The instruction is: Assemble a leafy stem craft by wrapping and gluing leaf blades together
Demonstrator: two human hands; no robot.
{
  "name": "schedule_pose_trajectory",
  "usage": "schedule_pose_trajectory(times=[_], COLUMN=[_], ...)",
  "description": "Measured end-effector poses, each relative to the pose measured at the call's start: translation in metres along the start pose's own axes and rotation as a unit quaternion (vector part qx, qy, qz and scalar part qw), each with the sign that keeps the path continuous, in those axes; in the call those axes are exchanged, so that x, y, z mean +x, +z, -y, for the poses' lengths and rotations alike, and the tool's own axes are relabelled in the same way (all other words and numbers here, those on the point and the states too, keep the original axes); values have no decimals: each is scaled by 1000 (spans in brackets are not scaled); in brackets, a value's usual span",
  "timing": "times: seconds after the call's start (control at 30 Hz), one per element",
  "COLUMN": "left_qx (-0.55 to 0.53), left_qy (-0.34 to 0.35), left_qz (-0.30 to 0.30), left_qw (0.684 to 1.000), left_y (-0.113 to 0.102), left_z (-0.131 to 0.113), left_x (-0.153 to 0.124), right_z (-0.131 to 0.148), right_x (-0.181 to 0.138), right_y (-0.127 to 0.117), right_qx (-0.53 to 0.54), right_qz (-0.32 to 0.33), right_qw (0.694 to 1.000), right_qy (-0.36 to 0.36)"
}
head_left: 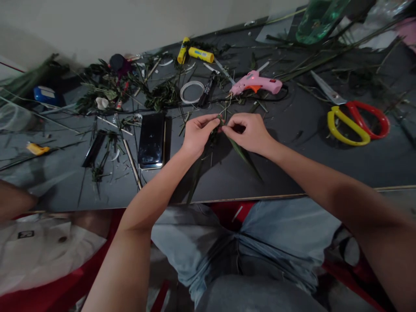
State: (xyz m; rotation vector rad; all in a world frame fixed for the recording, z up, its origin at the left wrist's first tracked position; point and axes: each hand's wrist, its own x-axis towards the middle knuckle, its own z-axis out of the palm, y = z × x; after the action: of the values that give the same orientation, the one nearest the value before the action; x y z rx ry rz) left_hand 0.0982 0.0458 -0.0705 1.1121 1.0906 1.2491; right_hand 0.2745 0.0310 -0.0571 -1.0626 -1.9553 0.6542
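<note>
Your left hand [199, 133] and right hand [249, 132] meet over the dark table [282, 173], fingertips nearly touching. Both grips pinched: thumb and forefinger together on green leaf work [243, 156], left at its top, right just beside. Can't tell if it's one leaf or several; the fingers hide the join. It sits between your hands, a long blade slanting down-right toward the table's near edge.

Pink glue gun [258, 83] lies just beyond your right hand, red light lit. Scissors [360, 123], red and yellow handles, farther right, blades apart from both hands. Black phone [151, 141] flat, left of your left hand. White ring [191, 92] and black marker [208, 89] side by side past your left hand; yellow glue stick [201, 54] behind them. Leaf scraps [162, 94] scattered leftward. Another person's arm [14, 200] at far left.
</note>
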Motion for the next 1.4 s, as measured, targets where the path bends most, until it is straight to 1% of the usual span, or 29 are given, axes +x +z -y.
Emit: schedule_pose_trajectory(times=[0.13, 0.23, 0.33, 0.5, 0.57, 0.63, 0.7, 0.77, 0.87, 0.97, 1.1, 1.17, 1.27, 1.4], left_qx=[-32, -43, -47, -37, -36, -38, -34, -22, -6, -3, -49, -64, -38, -8], left_qy=[-19, -24, -32, -26, -26, -18, 0, 24, 46, 48, 2, -21, -20, -15], left_qz=[-22, -25, -27, -32, -12, 14, 43, 66, 97, 112, 99, 91, 74, 57], left_qw=[999, 998, 998, 998, 999, 999, 999, 997, 994, 993, 994, 994, 996, 998], left_y=[3, 4, 4, 4, 4, 5, 5, 4, 2, 1, 1, 1, 2, 3], left_z=[-2, -3, 0, 7, 9, 11, 15, 19, 24, 22, 14, 12, 10, 7], left_x=[-2, -2, -1, 0, 0, 1, 1, 3, 4, 4, 1, 0, 0, 1], right_z=[-2, -3, -4, -10, -11, -10, -10, -10, -13, -16, -20, -21, -22, -20], right_x=[-1, -2, -1, 0, -1, -2, -2, -1, 2, 5, 7, 7, 7, 6], right_y=[3, 4, 5, 4, 2, 0, -2, -1, 1, 3, 0, -2, -4, -4], right_qx=[3, 3, 1, 6, 2, 9, 29, 51, 66, 84, 108, 109, 100, 85], right_qz=[-12, -16, -12, -8, -17, -38, -61, -76, -79, -73, -66, -50, -20, -18], right_qw=[1000, 1000, 1000, 1000, 1000, 998, 994, 990, 991, 992, 990, 991, 993, 993], right_qy=[-15, -10, 4, 5, 19, 54, 91, 108, 90, 65, 57, 57, 63, 74])
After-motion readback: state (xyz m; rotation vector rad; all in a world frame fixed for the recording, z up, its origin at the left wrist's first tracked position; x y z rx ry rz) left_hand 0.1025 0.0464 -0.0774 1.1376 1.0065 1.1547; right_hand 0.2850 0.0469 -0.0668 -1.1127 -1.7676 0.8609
